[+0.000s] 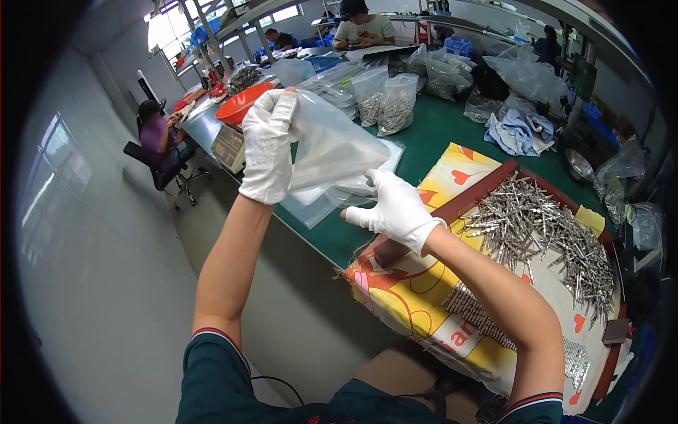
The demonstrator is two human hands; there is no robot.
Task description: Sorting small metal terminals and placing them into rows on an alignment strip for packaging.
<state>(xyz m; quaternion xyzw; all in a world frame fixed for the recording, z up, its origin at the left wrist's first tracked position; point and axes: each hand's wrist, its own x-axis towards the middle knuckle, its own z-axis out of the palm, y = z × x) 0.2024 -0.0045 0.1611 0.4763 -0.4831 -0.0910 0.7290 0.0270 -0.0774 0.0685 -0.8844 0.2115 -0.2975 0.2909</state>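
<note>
A clear plastic bag [335, 145] hangs spread out over the green table. My left hand [268, 145], in a white glove, is closed on the bag's upper left edge. My right hand [401, 210], gloved too with the thumb tip bare, is beside the bag's lower right part. Its thumb and forefinger are spread, and the forefinger is at the bag's edge; firm contact is hard to make out. Right of that hand, a pile of slender silver metal pieces [526, 219] lies on a yellow and white patterned cloth [402, 293].
Dark red bars [487, 185] border the metal pieces. More pieces lie in rows [480, 314] near my right forearm. Flat clear bags [309, 212] lie beneath the held bag. Filled bags [399, 106], an orange basin [244, 103] and a blue-white cloth [519, 133] stand farther back. Several people sit beyond.
</note>
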